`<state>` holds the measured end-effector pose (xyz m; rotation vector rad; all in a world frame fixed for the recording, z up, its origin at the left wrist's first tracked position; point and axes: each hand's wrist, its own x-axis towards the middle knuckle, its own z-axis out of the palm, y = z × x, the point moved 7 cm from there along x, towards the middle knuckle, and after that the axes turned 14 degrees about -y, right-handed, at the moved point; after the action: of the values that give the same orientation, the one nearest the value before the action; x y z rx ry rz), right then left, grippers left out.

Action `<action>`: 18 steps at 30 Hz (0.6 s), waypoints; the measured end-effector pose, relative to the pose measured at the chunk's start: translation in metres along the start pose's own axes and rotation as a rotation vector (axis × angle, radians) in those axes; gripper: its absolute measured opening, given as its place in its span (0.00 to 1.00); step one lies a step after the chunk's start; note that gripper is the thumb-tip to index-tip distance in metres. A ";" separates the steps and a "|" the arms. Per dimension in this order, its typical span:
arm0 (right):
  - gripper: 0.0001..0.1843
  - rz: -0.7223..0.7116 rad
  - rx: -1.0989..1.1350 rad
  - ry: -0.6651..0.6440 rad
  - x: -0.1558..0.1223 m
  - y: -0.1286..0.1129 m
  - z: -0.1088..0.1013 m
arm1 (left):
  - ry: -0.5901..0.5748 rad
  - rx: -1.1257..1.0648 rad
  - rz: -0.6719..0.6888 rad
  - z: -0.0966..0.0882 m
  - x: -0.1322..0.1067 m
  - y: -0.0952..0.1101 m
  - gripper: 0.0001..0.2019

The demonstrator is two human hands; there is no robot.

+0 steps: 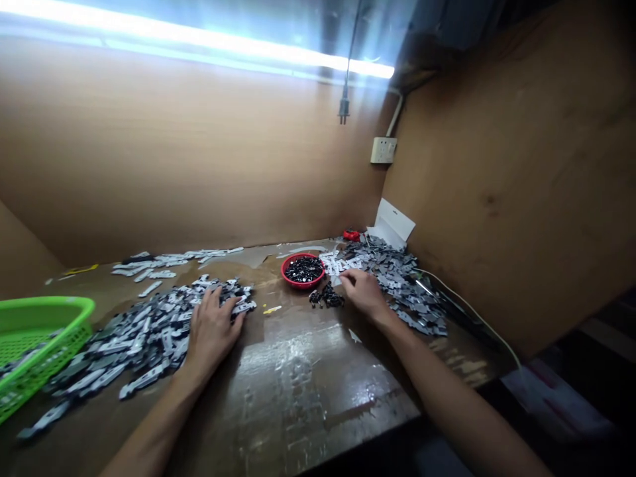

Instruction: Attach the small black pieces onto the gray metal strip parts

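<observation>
My left hand (213, 329) lies with fingers spread over the right end of a big heap of flat white-and-grey pieces (149, 331). It does not appear to grip any of them. On the other side, my right hand (365, 293) has its fingers curled and pinched at the edge of a group of small white pieces (338, 263). What is between its fingertips, if anything, is too small to make out. Just left of it is a little pile of black parts (326, 296) on the table. Behind that pile stands a red bowl (284, 275) full of small black parts.
A green basket (64, 308) stands at the left edge. Grey flat pieces (397, 278) are heaped at the right, with a white card (395, 222) behind. More white pieces (163, 262) lie along the back. A cable (472, 311) runs down the right side, and a plug (344, 109) hangs above.
</observation>
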<state>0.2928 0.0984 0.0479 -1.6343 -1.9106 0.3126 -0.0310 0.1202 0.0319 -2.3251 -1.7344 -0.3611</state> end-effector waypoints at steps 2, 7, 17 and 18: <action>0.13 0.160 -0.157 0.036 0.008 0.034 -0.008 | 0.014 -0.017 0.024 -0.002 0.000 0.004 0.17; 0.18 0.237 -0.250 0.051 0.016 0.075 -0.008 | 0.061 -0.119 0.176 -0.014 -0.009 0.029 0.15; 0.20 0.310 -0.330 -0.068 0.014 0.095 -0.001 | -0.046 -0.330 0.451 -0.032 -0.039 0.087 0.13; 0.19 0.304 -0.330 -0.088 0.014 0.094 0.001 | -0.048 -0.351 0.456 -0.033 -0.040 0.087 0.13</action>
<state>0.3680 0.1327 0.0003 -2.1694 -1.8483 0.1981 0.0397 0.0489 0.0474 -2.9011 -1.1727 -0.5610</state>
